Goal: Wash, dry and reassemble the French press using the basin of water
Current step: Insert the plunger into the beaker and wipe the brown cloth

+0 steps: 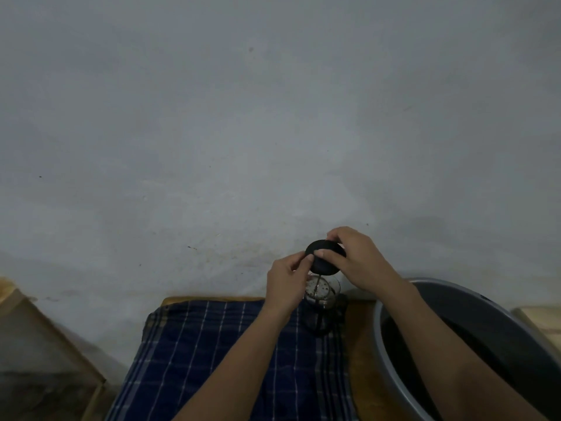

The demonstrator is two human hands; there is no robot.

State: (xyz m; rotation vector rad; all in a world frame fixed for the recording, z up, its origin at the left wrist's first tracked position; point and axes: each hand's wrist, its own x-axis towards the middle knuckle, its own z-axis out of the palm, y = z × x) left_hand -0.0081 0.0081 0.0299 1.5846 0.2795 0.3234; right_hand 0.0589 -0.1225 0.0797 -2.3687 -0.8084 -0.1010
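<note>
The glass French press carafe [324,302] stands upright in its black frame at the far right corner of a blue checked cloth [212,354]. Above it hangs the black round lid [324,259], tilted, with the thin plunger rod [317,285] reaching down to the perforated filter disc inside the carafe mouth. My right hand [355,259] grips the lid from the right, thumb on its front. My left hand [288,279] pinches the lid's left edge. A grey basin [394,360] holding dark water sits to the right, partly hidden by my right forearm.
A wooden table [359,344] carries the cloth and basin and ends at a bare grey wall close behind. A wooden frame [45,329] leans at the lower left. A pale object [543,323] lies at the far right edge.
</note>
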